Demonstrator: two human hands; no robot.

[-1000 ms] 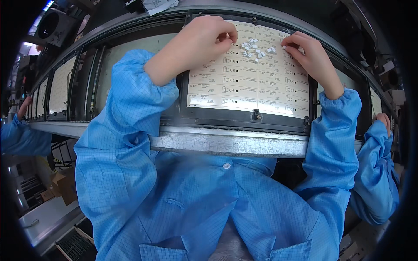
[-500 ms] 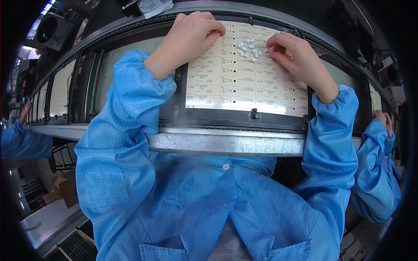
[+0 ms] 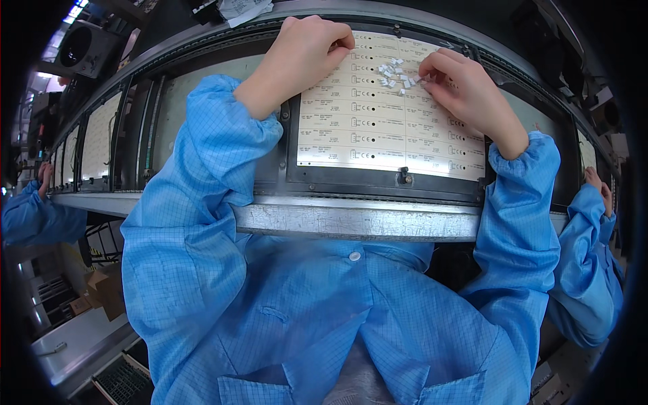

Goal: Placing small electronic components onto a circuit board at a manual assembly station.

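A panel (image 3: 351, 121) of printed pale labels, in rows with small black dots, lies in a dark frame before me. A loose pile of small white blocks (image 3: 393, 69) rests on its upper part. At the panel's upper left edge is my left hand (image 3: 302, 57), thumb and forefinger pinched together; whatever they hold is hidden. My right hand (image 3: 472, 94) is to the right of the pile. Its thumb and forefinger close at the pile's edge around what looks like one small white block (image 3: 423, 79).
A worn metal rail (image 3: 358, 221) runs along the near edge. Bolts stand on the frame (image 3: 405, 177). More panels (image 3: 100, 138) sit along the line at left. A co-worker's blue sleeves (image 3: 586, 263) are at right, another's arm (image 3: 44, 212) at left. Crumpled white packaging (image 3: 243, 8) lies beyond.
The whole view has shifted slightly, so the panel sits a little farther right. My right fingertips have drawn closer together beside the pile. My left hand keeps its pinch at the panel's edge.
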